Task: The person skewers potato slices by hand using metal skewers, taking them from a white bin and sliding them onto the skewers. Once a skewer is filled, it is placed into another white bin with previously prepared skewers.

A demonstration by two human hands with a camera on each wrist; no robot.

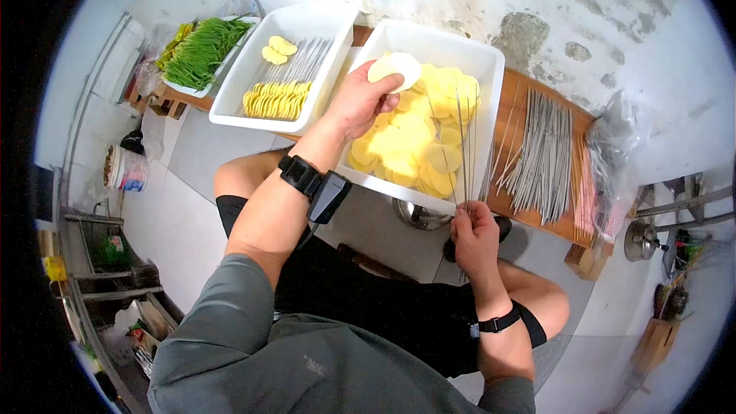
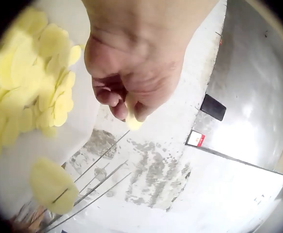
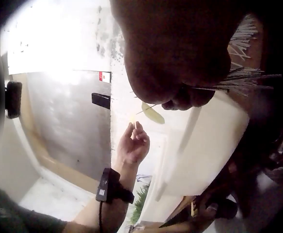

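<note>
Left hand [image 1: 366,103] up over the near side of the tub, thumb and fingers clamped on one pale slice [image 1: 395,71]. The pinch leaves much of the slice's face uncovered, presumably to keep it steady and reachable. In the left wrist view a rod tip ends right by it; can't tell if they touch.

Right hand [image 1: 477,239] low by the tub's front corner, fingers curled round several thin metal rods [image 1: 471,146]. It grips them near the lower ends, so the long upper parts fan free over the slices; likely this keeps the points away from the palm. One threaded slice [image 2: 54,186] sits on a rod, apart from the pinched one.

Loose yellow slices [image 1: 402,138] heap in the white tub [image 1: 498,69], between the knees and wall, close to both hands. Beside it, a second tub [image 1: 264,124] holds a row of threaded slices [image 1: 277,101], with a few loose ones behind. Greens [image 1: 201,54] farther left.

On the wooden board [image 1: 563,231], to the right: a bundle of rods [image 1: 540,161], then a clear plastic bag [image 1: 617,146] crowding that end. Nearest obstacles: the tub's raised walls and the spread rods, which could snag on the heap.
</note>
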